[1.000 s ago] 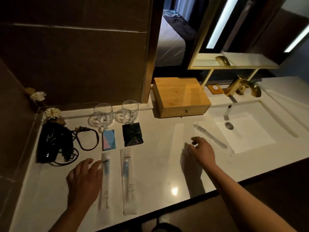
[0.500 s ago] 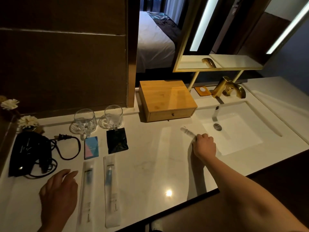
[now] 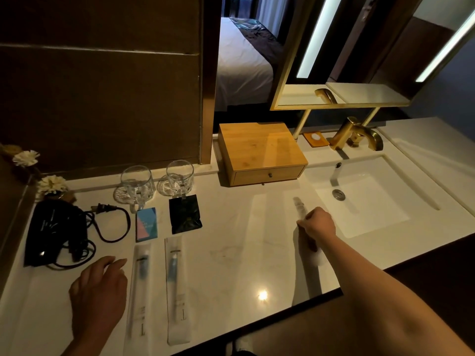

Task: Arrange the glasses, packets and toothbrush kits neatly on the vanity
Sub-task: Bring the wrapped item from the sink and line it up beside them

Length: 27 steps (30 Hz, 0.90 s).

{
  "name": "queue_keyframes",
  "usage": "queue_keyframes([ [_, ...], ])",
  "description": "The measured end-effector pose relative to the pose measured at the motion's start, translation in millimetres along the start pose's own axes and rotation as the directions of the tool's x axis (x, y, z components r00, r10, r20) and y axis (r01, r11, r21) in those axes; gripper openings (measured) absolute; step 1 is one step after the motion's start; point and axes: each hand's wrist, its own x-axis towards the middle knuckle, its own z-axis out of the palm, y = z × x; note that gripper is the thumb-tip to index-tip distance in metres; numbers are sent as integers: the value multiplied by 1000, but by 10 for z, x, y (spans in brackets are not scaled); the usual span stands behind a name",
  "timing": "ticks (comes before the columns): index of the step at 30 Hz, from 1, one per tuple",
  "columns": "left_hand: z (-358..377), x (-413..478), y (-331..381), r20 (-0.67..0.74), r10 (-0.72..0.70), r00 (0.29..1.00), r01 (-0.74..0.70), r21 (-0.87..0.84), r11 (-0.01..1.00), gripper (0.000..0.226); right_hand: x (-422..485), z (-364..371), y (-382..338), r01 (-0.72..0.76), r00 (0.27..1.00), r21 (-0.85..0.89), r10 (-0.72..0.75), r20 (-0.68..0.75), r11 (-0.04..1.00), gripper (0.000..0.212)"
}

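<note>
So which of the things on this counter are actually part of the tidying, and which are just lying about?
Part of the job:
- two glasses
- blue packet, black packet
- two toothbrush kits
- third clear kit, in the right hand

Just lying about:
- hair dryer with cord
- wooden drawer box
- gold faucet
- flowers

bare counter (image 3: 231,253) mid, wooden box (image 3: 259,147) behind

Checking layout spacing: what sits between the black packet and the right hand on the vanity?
Nothing. In the head view the countertop between the black packet and the right hand is bare marble; the hand grips a clear-wrapped kit by the sink.
</note>
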Motion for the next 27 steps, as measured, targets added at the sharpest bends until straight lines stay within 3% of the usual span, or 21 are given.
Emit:
queue_keyframes([
  [3, -10, -12, 2, -14, -1, 1000, 1, -1, 1000, 30, -106, -39, -51, 2, 1000, 76, -2, 3, 997, 47],
  [6, -20, -27, -13, -28, 5, 1000, -5, 2, 1000, 25, -339, 6, -137, 11, 999, 309, -20, 25, 951, 63],
  [10, -23, -26, -38, 11, 0, 1000, 0, 2, 1000, 40, -828, 61, -333, 87, 980, 451, -156, 120, 889, 52],
  [14, -43, -7, -9, 37, -21, 999, 22, -18, 1000, 40, -1310, 250, -547, 191, 914, 393, -309, 264, 899, 34],
  [18, -55, -20, -4, 42, -29, 999, 31, -40, 999, 36, -1594, 582, -771, 309, 844, 321, -413, 341, 895, 40],
  [22, -95, -29, -49, 104, -74, 992, 93, -189, 978, 39, -1714, 772, -870, 428, 844, 184, -464, 270, 885, 47],
  [27, -274, -222, -140, 252, 42, 967, 56, -366, 929, 62, -1880, 776, -797, 632, 770, -23, -624, 133, 775, 25],
])
